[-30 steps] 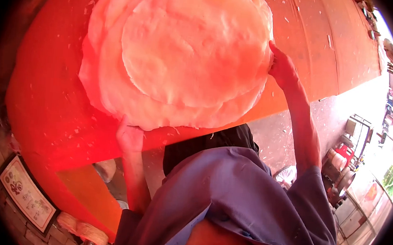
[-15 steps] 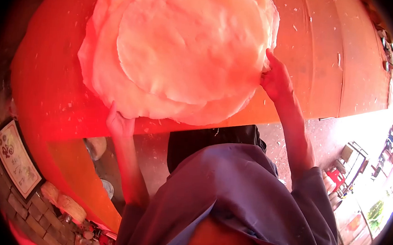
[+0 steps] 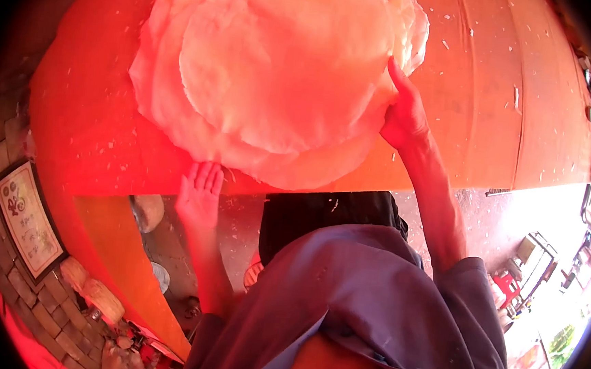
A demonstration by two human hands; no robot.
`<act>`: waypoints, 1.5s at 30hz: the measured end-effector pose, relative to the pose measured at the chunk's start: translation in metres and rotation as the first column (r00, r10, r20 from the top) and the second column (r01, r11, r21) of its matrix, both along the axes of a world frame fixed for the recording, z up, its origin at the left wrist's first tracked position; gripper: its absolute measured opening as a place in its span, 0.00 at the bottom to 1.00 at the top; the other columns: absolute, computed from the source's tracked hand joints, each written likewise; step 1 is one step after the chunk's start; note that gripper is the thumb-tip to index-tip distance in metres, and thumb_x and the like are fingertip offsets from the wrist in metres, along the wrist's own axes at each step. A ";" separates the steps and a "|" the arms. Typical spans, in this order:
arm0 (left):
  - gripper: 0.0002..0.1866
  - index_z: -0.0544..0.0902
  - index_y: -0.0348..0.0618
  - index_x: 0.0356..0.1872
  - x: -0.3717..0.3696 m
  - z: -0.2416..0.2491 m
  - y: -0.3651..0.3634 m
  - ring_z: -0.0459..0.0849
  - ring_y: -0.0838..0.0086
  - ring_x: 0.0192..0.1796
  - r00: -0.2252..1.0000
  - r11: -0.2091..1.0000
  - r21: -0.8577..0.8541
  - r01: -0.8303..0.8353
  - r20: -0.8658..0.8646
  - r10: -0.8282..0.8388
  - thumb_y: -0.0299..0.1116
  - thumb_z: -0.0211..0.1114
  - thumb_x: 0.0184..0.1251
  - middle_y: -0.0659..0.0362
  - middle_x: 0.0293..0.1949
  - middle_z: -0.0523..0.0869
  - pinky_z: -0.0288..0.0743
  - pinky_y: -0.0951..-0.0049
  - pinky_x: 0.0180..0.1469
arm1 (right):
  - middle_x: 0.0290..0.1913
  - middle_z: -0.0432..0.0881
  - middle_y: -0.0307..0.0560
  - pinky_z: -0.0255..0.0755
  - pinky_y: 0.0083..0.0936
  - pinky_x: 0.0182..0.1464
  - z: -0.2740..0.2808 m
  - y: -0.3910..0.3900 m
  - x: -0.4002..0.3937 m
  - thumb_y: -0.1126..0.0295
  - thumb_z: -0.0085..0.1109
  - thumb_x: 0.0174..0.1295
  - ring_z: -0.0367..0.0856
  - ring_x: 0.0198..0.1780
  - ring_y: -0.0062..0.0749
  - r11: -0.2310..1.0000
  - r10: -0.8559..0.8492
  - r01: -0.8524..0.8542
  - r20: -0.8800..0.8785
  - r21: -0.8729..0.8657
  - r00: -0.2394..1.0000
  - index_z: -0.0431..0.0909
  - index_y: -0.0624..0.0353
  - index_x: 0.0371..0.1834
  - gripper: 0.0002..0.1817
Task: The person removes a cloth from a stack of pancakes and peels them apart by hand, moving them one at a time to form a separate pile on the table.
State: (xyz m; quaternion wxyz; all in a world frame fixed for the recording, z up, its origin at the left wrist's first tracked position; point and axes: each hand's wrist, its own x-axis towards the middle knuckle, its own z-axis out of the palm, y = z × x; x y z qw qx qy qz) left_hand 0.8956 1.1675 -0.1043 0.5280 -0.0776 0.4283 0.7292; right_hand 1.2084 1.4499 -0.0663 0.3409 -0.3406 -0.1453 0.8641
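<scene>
A large, pale, soft round sheet (image 3: 276, 66) lies layered on the orange-red table, a smaller round layer on top of a wider one. Its edges are wavy and ragged; the material cannot be told for sure. My right hand (image 3: 408, 117) is at the sheet's right edge, thumb stretched over the top and the other fingers curled in at the rim, partly hidden. Just below the near left edge, my left hand (image 3: 200, 195) is turned palm up, its fingers straight and its fingertips close to the rim, with nothing held.
Small white scraps are scattered over the orange-red table cover (image 3: 478, 115). The table's near edge runs in front of my body. A framed sign (image 3: 29, 221) stands at the lower left by brickwork. On the right, a red item (image 3: 506, 288) lies beside a metal rack.
My left hand has come off the near edge and turned palm up with fingers extended. My right thumb has shifted slightly inward on the sheet. The view has moved a little.
</scene>
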 end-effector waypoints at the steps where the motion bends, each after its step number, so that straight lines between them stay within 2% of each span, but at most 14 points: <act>1: 0.21 0.71 0.35 0.60 0.012 0.000 -0.014 0.75 0.55 0.62 1.000 0.997 -0.072 -0.013 0.013 0.014 0.40 0.49 0.75 0.46 0.58 0.77 0.67 0.51 0.66 | 0.62 0.75 0.45 0.70 0.35 0.63 0.007 0.001 -0.001 0.48 0.47 0.71 0.75 0.62 0.34 1.000 0.019 -0.019 0.009 -0.009 1.000 0.64 0.58 0.69 0.31; 5: 0.19 0.73 0.36 0.58 0.087 0.004 -0.029 0.80 0.52 0.57 0.935 0.920 -0.171 0.353 0.039 -0.352 0.40 0.49 0.76 0.46 0.52 0.82 0.74 0.53 0.61 | 0.60 0.77 0.45 0.72 0.35 0.59 0.046 0.007 -0.024 0.46 0.46 0.71 0.77 0.59 0.33 0.991 -0.072 0.084 -0.117 0.102 0.991 0.67 0.58 0.66 0.31; 8: 0.20 0.72 0.37 0.60 0.142 0.005 0.015 0.81 0.51 0.57 0.826 0.824 -0.088 0.560 -0.017 -0.563 0.39 0.50 0.76 0.48 0.53 0.82 0.76 0.56 0.58 | 0.57 0.79 0.47 0.73 0.37 0.55 0.056 0.026 -0.032 0.42 0.45 0.69 0.79 0.54 0.36 0.990 0.113 -0.098 -0.148 0.103 0.983 0.69 0.58 0.64 0.32; 10: 0.20 0.69 0.38 0.63 0.159 -0.006 0.059 0.80 0.53 0.58 0.889 0.890 0.038 0.454 0.043 -0.455 0.36 0.50 0.76 0.48 0.53 0.81 0.75 0.56 0.60 | 0.41 0.81 0.47 0.75 0.31 0.43 0.065 0.033 -0.047 0.36 0.59 0.57 0.80 0.41 0.35 0.993 0.105 -0.109 -0.097 -0.039 0.990 0.75 0.59 0.53 0.36; 15: 0.25 0.66 0.37 0.66 0.163 -0.006 0.159 0.71 0.54 0.66 0.994 0.952 0.291 0.092 0.034 -0.106 0.34 0.58 0.71 0.46 0.63 0.72 0.67 0.52 0.68 | 0.42 0.84 0.48 0.75 0.29 0.42 0.080 0.031 -0.042 0.40 0.59 0.59 0.81 0.40 0.30 0.995 0.085 -0.090 -0.104 -0.040 0.991 0.79 0.62 0.49 0.33; 18: 0.29 0.65 0.36 0.67 0.147 -0.022 0.174 0.71 0.54 0.66 0.926 0.687 0.696 -0.209 0.366 -0.089 0.32 0.61 0.67 0.46 0.66 0.70 0.63 0.49 0.71 | 0.53 0.80 0.51 0.73 0.36 0.52 0.047 0.034 -0.007 0.40 0.46 0.68 0.80 0.48 0.39 0.970 0.243 -0.239 -0.118 0.050 0.963 0.69 0.60 0.62 0.35; 21: 0.27 0.69 0.33 0.64 0.141 0.000 0.177 0.70 0.54 0.67 0.913 0.777 0.615 -0.133 0.381 -0.145 0.30 0.62 0.66 0.43 0.67 0.69 0.65 0.49 0.70 | 0.63 0.67 0.68 0.71 0.45 0.59 0.024 0.015 0.027 0.37 0.51 0.63 0.73 0.59 0.53 0.994 0.044 -0.031 0.125 -0.104 0.991 0.49 0.77 0.71 0.52; 25: 0.24 0.68 0.29 0.64 0.122 0.020 0.202 0.63 0.49 0.71 0.918 0.743 0.632 -0.221 0.393 -0.062 0.20 0.56 0.67 0.41 0.69 0.65 0.67 0.52 0.70 | 0.65 0.63 0.72 0.69 0.45 0.61 -0.020 -0.010 0.051 0.38 0.52 0.63 0.70 0.62 0.54 0.974 -0.004 0.045 0.182 -0.221 0.983 0.42 0.79 0.72 0.55; 30: 0.23 0.66 0.26 0.64 0.113 0.046 0.211 0.57 0.44 0.73 0.963 0.841 0.523 -0.139 0.269 -0.008 0.13 0.49 0.67 0.41 0.69 0.64 0.67 0.53 0.71 | 0.65 0.64 0.70 0.71 0.40 0.61 -0.032 -0.021 0.019 0.45 0.57 0.63 0.70 0.62 0.53 0.944 0.005 0.002 0.019 -0.331 1.000 0.48 0.77 0.71 0.49; 37: 0.19 0.71 0.26 0.59 0.113 0.046 0.199 0.73 0.52 0.65 0.955 0.900 0.412 -0.143 0.295 0.017 0.18 0.56 0.68 0.42 0.62 0.74 0.71 0.54 0.68 | 0.56 0.74 0.63 0.76 0.36 0.50 -0.043 -0.017 0.003 0.50 0.58 0.65 0.78 0.53 0.45 0.904 0.001 -0.020 -0.046 -0.428 0.999 0.65 0.74 0.57 0.34; 40: 0.17 0.74 0.27 0.56 0.112 0.047 0.193 0.77 0.55 0.62 0.968 0.889 0.449 -0.089 0.251 -0.029 0.24 0.60 0.67 0.44 0.59 0.78 0.74 0.54 0.66 | 0.46 0.80 0.51 0.74 0.30 0.42 -0.046 -0.012 -0.009 0.52 0.56 0.66 0.80 0.45 0.36 0.933 0.159 -0.120 0.090 -0.339 0.983 0.71 0.64 0.48 0.24; 42: 0.17 0.75 0.29 0.56 0.114 0.049 0.185 0.78 0.55 0.60 0.975 0.908 0.417 -0.025 0.213 -0.071 0.23 0.60 0.67 0.45 0.57 0.80 0.75 0.55 0.65 | 0.33 0.82 0.45 0.73 0.24 0.36 -0.052 -0.015 -0.020 0.54 0.61 0.62 0.79 0.33 0.28 0.998 0.066 -0.066 0.365 -0.014 0.929 0.76 0.61 0.41 0.19; 44: 0.17 0.75 0.30 0.56 0.115 0.040 0.174 0.79 0.55 0.59 0.975 0.936 0.350 -0.043 0.217 -0.037 0.24 0.60 0.67 0.45 0.56 0.80 0.76 0.55 0.63 | 0.37 0.82 0.45 0.75 0.28 0.39 -0.034 -0.019 -0.033 0.59 0.59 0.63 0.79 0.35 0.29 0.998 0.005 -0.026 0.378 0.049 0.926 0.75 0.61 0.46 0.17; 45: 0.17 0.75 0.31 0.56 0.115 0.035 0.169 0.80 0.55 0.57 0.976 0.953 0.296 -0.062 0.217 -0.004 0.24 0.60 0.67 0.45 0.55 0.81 0.78 0.56 0.61 | 0.40 0.81 0.44 0.77 0.29 0.39 -0.024 -0.022 -0.040 0.61 0.58 0.64 0.80 0.37 0.29 0.994 -0.107 0.103 0.191 0.032 0.976 0.74 0.60 0.48 0.16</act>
